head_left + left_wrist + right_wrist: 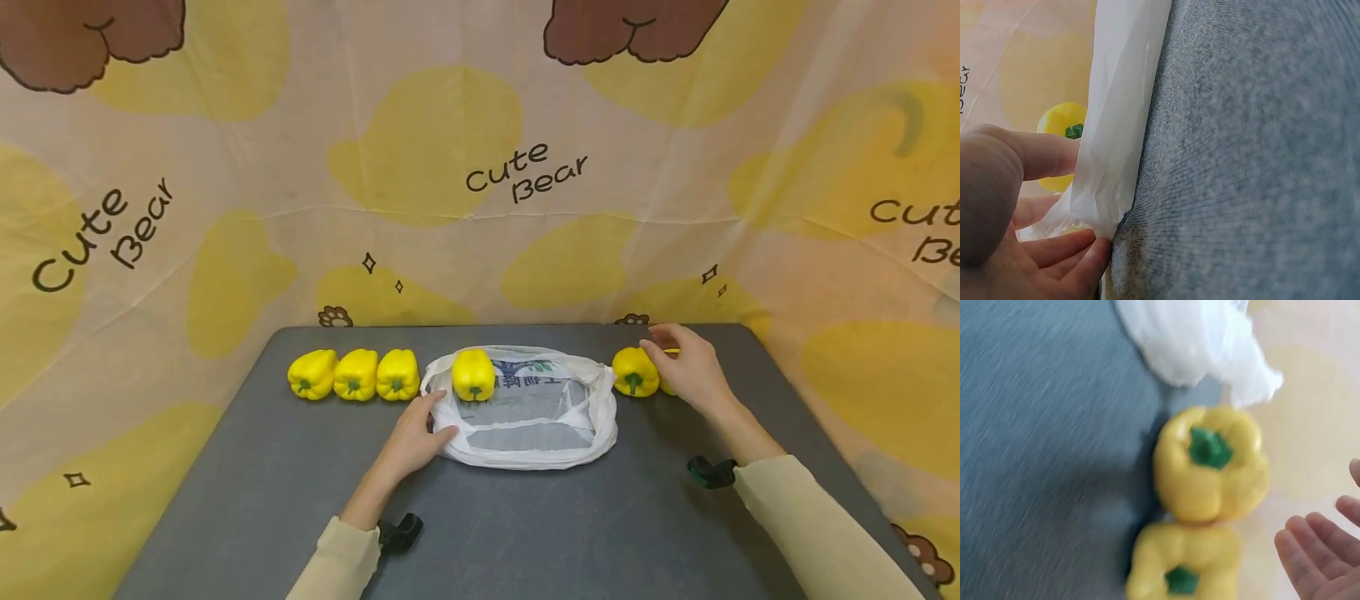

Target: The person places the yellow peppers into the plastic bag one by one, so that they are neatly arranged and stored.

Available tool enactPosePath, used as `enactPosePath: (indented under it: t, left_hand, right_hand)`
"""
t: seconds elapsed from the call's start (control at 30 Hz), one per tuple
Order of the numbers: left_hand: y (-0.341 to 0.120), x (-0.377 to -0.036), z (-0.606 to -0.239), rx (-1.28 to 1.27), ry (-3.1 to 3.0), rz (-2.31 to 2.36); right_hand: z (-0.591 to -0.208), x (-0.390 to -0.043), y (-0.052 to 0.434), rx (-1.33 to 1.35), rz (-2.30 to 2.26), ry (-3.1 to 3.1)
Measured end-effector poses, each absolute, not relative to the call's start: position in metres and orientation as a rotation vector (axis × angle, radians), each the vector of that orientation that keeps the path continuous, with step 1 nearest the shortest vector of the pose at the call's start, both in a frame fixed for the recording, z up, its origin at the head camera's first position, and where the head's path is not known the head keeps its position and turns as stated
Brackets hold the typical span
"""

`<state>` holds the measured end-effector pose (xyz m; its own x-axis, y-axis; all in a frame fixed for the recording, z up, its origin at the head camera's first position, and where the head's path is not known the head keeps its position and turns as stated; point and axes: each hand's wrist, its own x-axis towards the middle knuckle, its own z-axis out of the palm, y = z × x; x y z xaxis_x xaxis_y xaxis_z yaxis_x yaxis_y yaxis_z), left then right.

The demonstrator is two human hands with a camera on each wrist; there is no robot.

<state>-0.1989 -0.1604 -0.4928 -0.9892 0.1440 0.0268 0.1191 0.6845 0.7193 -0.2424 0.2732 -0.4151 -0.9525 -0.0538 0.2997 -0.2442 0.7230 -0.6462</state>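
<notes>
A white plastic bag (540, 458) lies spread with its mouth wide, and one yellow bell pepper (472, 375) sits inside its left part. My left hand (417, 429) holds the bag's left rim; in the left wrist view the thumb tip passes behind the white plastic while other fingers (1082, 262) touch its lower corner. On the right, my right hand (690, 367) hovers beside and above two yellow bell peppers (634, 372), partly hiding the farther one. Its fingers (1300, 556) are extended and apart from both peppers (1210, 481) in the right wrist view.
Left of the bag, three more yellow bell peppers (356, 375) stand in a row near the back of the grey table (525, 533). A printed cloth (420, 150) with bear pictures hangs behind and along both sides.
</notes>
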Motion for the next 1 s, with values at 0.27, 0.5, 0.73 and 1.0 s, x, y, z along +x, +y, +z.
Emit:
enactPosePath:
  t: [0.27, 0.5, 0.73, 1.0]
  left_hand:
    - [-0.160, -0.199, -0.492, 0.228, 2.855, 1.223]
    - [-0.161, -0.200, -0.492, 0.230, 2.849, 1.222]
    - [-0.161, -0.201, -0.494, 0.217, 2.851, 1.201]
    - [-0.161, -0.201, -0.493, 0.224, 2.851, 1.204]
  right_hand:
    - [-0.420, -0.235, 0.304, 0.217, 0.988, -2.668]
    - [-0.426, -0.233, 0.319, 0.122, 0.957, -2.709]
    - [-0.437, -0.237, 0.327, 0.112, 0.889, -2.761]
    - [-0.451, -0.243, 0.331, 0.104, 0.980, -2.793]
